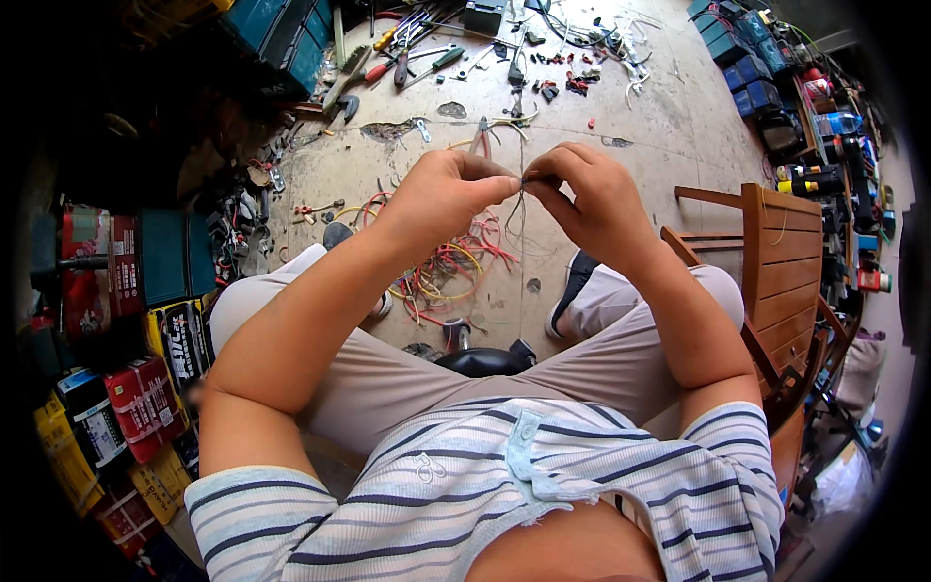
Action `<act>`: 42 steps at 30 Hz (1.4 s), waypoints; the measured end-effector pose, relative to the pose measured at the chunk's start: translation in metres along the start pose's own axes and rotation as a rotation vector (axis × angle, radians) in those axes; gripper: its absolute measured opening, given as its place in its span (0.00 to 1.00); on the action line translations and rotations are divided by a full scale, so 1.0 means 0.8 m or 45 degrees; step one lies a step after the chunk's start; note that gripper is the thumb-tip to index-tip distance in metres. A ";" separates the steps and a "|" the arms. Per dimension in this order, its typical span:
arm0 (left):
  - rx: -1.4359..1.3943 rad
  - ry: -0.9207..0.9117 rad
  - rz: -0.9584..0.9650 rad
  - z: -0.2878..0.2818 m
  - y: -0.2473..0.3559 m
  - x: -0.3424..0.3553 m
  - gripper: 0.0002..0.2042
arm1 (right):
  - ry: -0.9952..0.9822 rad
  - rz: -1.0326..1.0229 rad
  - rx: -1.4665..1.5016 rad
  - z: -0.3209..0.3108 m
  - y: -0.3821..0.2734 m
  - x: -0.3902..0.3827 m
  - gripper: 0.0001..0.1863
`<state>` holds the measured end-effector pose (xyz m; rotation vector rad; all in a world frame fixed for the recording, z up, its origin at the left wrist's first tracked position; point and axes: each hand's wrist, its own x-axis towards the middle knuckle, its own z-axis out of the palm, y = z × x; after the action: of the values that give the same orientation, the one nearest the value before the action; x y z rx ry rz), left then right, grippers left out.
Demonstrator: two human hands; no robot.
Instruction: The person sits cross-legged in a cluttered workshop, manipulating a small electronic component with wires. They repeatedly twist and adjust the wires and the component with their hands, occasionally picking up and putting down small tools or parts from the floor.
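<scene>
Both my hands meet in front of me above the floor, at a thin dark wire. My left hand pinches it between thumb and forefinger. On the other side, my right hand is closed with its fingertips on the same spot. Loose strands hang below the pinch, and a length runs up past the fingers. What lies exactly between the fingertips is too small to make out. Just beyond my left hand are pliers, partly hidden. Under my hands lies a tangle of red and yellow wires.
Screwdrivers and other tools lie on the far floor, near a brush and small red and black parts. Boxed batteries are stacked at left. A wooden chair stands at right before loaded shelves. A black stool seat is between my legs.
</scene>
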<state>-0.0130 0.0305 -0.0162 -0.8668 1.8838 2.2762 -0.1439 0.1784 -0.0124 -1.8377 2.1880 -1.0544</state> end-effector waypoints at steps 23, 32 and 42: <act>-0.596 0.188 -0.149 0.005 -0.001 0.005 0.04 | 0.086 0.579 0.451 0.025 -0.013 0.000 0.11; -0.497 0.274 -0.081 0.008 -0.005 0.005 0.04 | 0.072 0.586 0.494 0.026 -0.013 0.002 0.09; -0.634 0.279 -0.167 0.013 -0.003 0.007 0.05 | 0.271 0.118 -0.333 0.032 -0.014 0.008 0.08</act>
<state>-0.0207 0.0388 -0.0202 -1.2966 1.2763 2.7006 -0.1239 0.1608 -0.0231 -1.7693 2.6189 -1.0310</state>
